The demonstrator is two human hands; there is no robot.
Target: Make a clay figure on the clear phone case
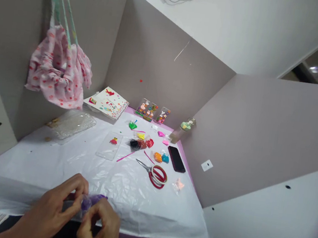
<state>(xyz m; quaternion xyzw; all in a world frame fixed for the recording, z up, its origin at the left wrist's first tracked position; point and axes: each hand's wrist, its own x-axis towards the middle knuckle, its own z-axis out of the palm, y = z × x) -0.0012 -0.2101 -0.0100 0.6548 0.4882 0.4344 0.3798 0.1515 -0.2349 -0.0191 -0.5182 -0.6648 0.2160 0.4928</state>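
Near the front edge of the table, a small clear packet of purple clay [87, 203] is pinched between both hands. My left hand [63, 202] grips its left side with thumb and fingers. On the right side, my right hand [101, 222] pinches the wrapper, fingers curled. Beyond them lies a clear flat case [109, 148] with a small red figure [114, 141] on it. Red-handled scissors [154, 173] rest to the right. Several clay packets are spread farther back, among them green [132, 125], yellow [140, 136], black [135, 144], red [149, 143], orange [158, 157] and blue [165, 157].
A black phone [176, 159] and a bottle [178, 132] stand or lie along the right edge. Peach clay [179, 183] sits nearer. At the back are a booklet [110, 103] and decorated cases [148, 110]. A pink cloth bag [61, 69] hangs at left above plastic packaging [73, 125].
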